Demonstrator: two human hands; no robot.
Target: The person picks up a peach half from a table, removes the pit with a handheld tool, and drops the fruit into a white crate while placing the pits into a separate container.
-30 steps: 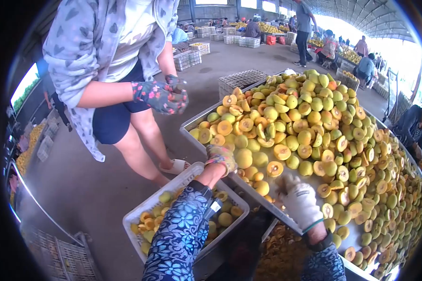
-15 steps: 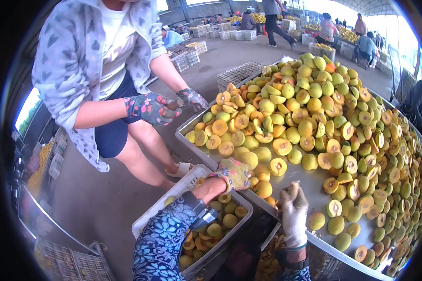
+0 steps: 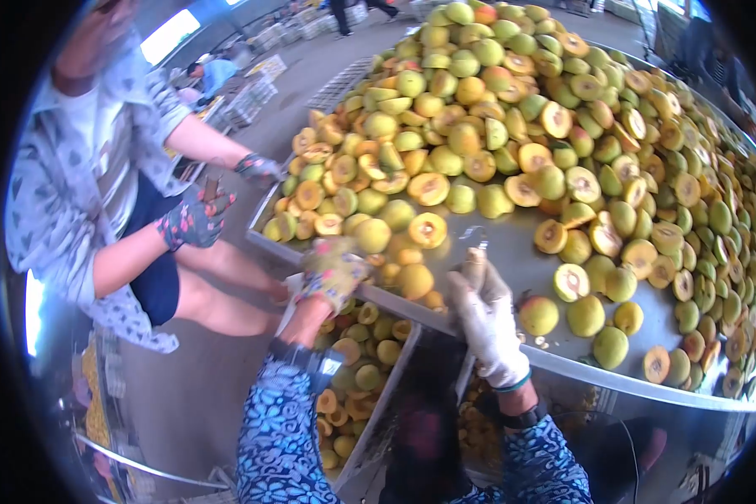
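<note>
My left hand [image 3: 334, 273], in a yellowish floral glove, is back-up over the table's near left rim, beside whole and halved yellow peaches [image 3: 414, 280]; its fingers are mostly hidden. In a white glove, my right hand [image 3: 485, 323] is closed around a small tool [image 3: 475, 250] with a light handle and a curved metal loop at its tip. That tip is above the bare metal of the table [image 3: 500, 244]. A halved peach with its stone showing [image 3: 427, 229] lies just left of the loop.
Below my left arm stands a white crate [image 3: 395, 361] of peaches. A large heap of peaches [image 3: 479, 92] covers the table's far and right parts. At the left, another person [image 3: 101, 176] in dark floral gloves holds a small tool. People and crates are farther back.
The view has shifted, with the table higher in it. The right hand, tool still gripped, is now over the table with its loop showing. The other person's hands have moved apart.
</note>
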